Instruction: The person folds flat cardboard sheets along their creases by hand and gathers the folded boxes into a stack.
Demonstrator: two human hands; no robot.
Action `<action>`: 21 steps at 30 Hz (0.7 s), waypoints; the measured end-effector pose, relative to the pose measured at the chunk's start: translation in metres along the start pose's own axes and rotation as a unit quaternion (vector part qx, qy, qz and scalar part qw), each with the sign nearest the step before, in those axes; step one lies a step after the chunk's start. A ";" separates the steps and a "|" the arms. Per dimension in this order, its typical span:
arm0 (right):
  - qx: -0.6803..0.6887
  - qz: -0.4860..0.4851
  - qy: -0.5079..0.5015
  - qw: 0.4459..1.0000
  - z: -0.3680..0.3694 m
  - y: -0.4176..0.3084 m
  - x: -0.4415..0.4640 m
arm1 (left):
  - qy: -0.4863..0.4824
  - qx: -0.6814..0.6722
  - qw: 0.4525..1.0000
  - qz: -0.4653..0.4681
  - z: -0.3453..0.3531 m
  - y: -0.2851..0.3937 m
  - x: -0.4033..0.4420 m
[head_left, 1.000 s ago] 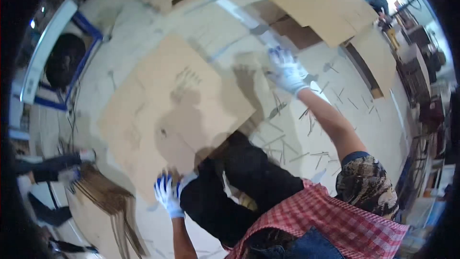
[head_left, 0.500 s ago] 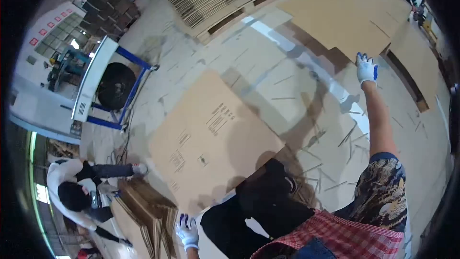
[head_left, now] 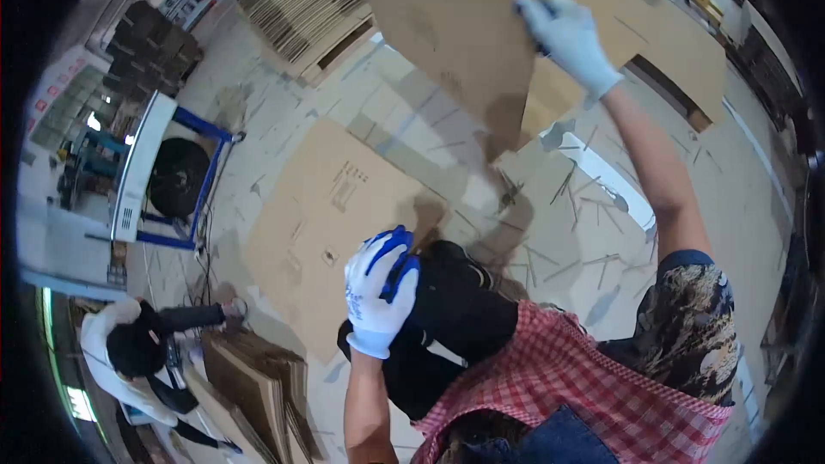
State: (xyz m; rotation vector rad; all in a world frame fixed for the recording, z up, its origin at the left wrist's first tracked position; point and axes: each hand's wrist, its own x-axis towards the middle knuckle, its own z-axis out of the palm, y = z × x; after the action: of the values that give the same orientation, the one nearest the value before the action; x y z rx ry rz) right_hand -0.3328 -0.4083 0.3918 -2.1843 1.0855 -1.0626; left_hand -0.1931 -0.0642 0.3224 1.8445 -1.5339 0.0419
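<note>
My right hand (head_left: 567, 41), in a white glove with blue fingers, is raised at the upper right and grips the edge of a brown cardboard sheet (head_left: 464, 34), which hangs tilted above the floor. In front of my black trousers is my left hand (head_left: 381, 290), its gloved fingers bent and apart with nothing between them. Beyond the left hand, a printed cardboard sheet (head_left: 318, 215) lies flat on the floor. The raised sheet covers part of the flat cardboard (head_left: 601, 0) at the top right.
A person (head_left: 142, 348) bends beside folded cardboard (head_left: 258, 369) at the lower left. Behind are a blue-framed machine (head_left: 178, 176) and a cardboard stack (head_left: 292, 0) on a pallet. Thin scraps (head_left: 571, 249) litter the floor at right. Another person shows partly at the top right.
My right hand has taken hold of a cardboard sheet and lifted it from the pile at the upper right. My left hand has risen from beside the printed sheet to in front of my legs.
</note>
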 end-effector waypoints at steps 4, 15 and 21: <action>0.019 0.136 -0.001 0.991 0.023 0.161 -0.002 | 0.074 -0.006 0.991 -0.107 -0.012 -0.011 -0.050; 0.664 0.354 -0.136 0.644 0.168 0.213 -0.070 | 0.045 -0.671 0.637 -0.378 0.099 -0.011 -0.012; 0.737 0.307 -0.309 0.516 0.083 0.114 -0.190 | 0.297 -0.727 0.469 -0.403 0.119 -0.041 0.033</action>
State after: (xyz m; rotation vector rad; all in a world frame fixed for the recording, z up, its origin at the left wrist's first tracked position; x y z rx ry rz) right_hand -0.3901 -0.3121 0.1834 -0.4752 0.1826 -0.3500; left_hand -0.1964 -0.1549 0.2289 0.6433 0.2202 -0.7493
